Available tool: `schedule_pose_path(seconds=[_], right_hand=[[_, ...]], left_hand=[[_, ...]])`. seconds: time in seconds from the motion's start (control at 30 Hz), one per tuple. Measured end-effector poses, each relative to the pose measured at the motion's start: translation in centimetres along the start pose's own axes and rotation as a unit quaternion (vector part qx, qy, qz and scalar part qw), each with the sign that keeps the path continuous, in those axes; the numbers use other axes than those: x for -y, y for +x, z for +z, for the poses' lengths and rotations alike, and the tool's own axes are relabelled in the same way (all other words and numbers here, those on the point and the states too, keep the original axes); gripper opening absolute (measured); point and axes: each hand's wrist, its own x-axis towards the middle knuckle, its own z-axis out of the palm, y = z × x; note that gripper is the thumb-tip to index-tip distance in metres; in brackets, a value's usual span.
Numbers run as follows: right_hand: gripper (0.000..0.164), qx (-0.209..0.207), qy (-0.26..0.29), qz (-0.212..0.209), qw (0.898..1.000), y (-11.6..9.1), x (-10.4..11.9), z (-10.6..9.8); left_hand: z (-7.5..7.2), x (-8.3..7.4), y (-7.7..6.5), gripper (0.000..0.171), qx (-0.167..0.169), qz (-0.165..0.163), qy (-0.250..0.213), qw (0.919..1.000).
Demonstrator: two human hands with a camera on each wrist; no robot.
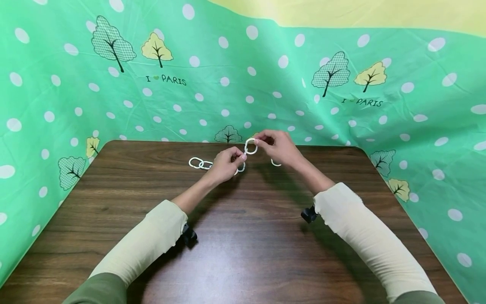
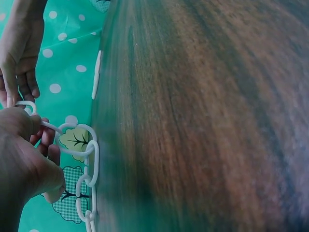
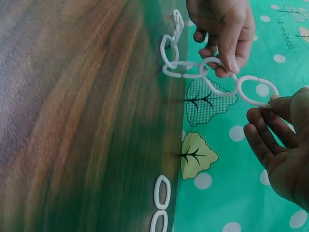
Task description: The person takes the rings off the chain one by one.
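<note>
Two pale sleeves come in at the near side, the left sleeve (image 1: 140, 238) from 8 o'clock and the right sleeve (image 1: 373, 236) from 4 o'clock, each with a small black device (image 1: 309, 214) at its cuff. Between them spreads the dark wood-grain surface (image 1: 243, 236), with a glossy patch of light toward 6 o'clock. Farther on, the left hand (image 1: 225, 164) has its thumb and fingers clamped on the end of a white chain (image 3: 193, 76), whose other links trail down to the surface and lie toward 9 o'clock from that hand, near the far edge. At 3 o'clock from the left hand, two loose white links (image 3: 156, 192) lie end to end near the same edge, partly hidden by the right hand (image 1: 281, 147) in the head view. That hand pinches a single white ring (image 3: 240, 90) between thumb and fingers, raised at 2 o'clock from the left hand; the ring meets the chain's end link, though whether it threads through cannot be told. Beyond the far edge, at 12 o'clock, hangs a green cloth (image 1: 265, 80) with white dots, printed trees and "PARIS" lettering, topped by a yellow band (image 1: 360, 12).
</note>
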Motion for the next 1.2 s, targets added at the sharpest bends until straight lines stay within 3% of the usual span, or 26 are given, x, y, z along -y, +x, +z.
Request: schedule_pose_path(seconds=[0.03, 0.1, 0.3, 0.4, 0.63, 1.03, 1.2], right_hand=[[0.02, 0.0, 0.002, 0.004, 1.0, 0.0, -0.1, -0.1], [0.02, 0.0, 0.001, 0.011, 1.0, 0.1, -0.4, -0.3], [0.022, 0.003, -0.019, 0.024, 1.0, 0.1, -1.6, -0.8], [0.023, 0.011, -0.027, 0.037, 0.999, 0.1, -2.2, -0.8], [0.021, 0.03, -0.046, 0.07, 0.996, 0.2, -3.5, -0.5], [0.023, 0.078, -0.066, 0.09, 0.991, 0.4, -5.8, 0.3], [0.024, 0.08, -0.079, 0.103, 0.988, 0.4, -6.5, 0.5]], left_hand=[[0.3, 0.7, 0.3, 0.019, -0.004, 0.003, 0.004, 1.0], [0.0, 0.0, -0.1, 0.018, -0.003, -0.001, -0.001, 1.0], [-1.9, -6.6, -3.3, 0.018, -0.003, -0.038, -0.017, 0.9991], [-2.1, -7.6, -3.9, 0.017, -0.01, -0.044, -0.011, 0.9989], [-2.4, -7.9, -4.1, 0.016, -0.022, -0.035, -0.008, 0.9991], [-2.7, -8.0, -4.1, 0.015, -0.02, -0.039, -0.018, 0.9989], [-2.6, -7.9, -3.9, 0.015, -0.02, -0.038, -0.02, 0.9989]])
